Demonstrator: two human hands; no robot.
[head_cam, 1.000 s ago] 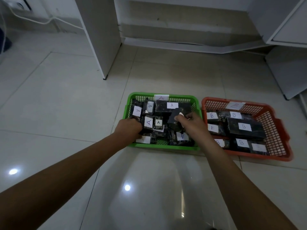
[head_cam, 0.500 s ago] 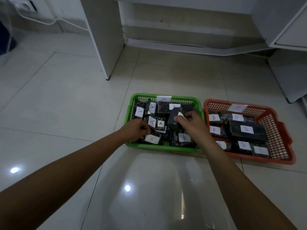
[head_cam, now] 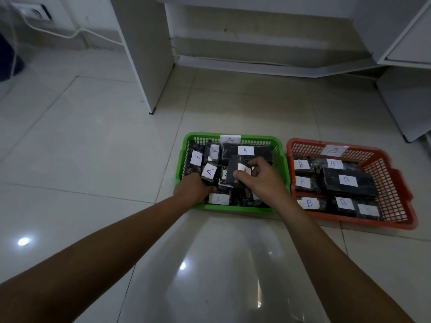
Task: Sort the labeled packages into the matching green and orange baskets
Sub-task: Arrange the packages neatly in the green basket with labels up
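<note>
Head camera is looking down at a pale tiled floor (head_cam: 93, 148) where two baskets are sitting side by side just right of the frame's centre. Both bare forearms are reaching up from the bottom edge into the green basket (head_cam: 184, 159), which is packed with dark packages wearing white slips marked A. The right hand (head_cam: 258, 180) is gripping a dark package (head_cam: 234, 170) over the middle of that basket: the thumb is pressing on its near face beside the white label, while the curled fingers are wrapping over its top and far side, so the package is standing tilted and raised above the others. The left hand (head_cam: 193, 190) is lying low at the basket's near left corner, its fingers bent down among the packages and curling round the lower end of a second package with a large A label (head_cam: 209, 171); the fingertips themselves are hidden. To the right, touching or nearly touching the green rim, the orange basket (head_cam: 396, 183) is holding dark packages labelled B, with a B tag (head_cam: 333, 150) on its far wall. A matching A tag (head_cam: 230, 139) is hanging on the green basket's far wall. White furniture panels (head_cam: 144, 54) are standing across the upper part of the frame, and a wall socket with a white cable (head_cam: 35, 12) is showing at the upper left.
</note>
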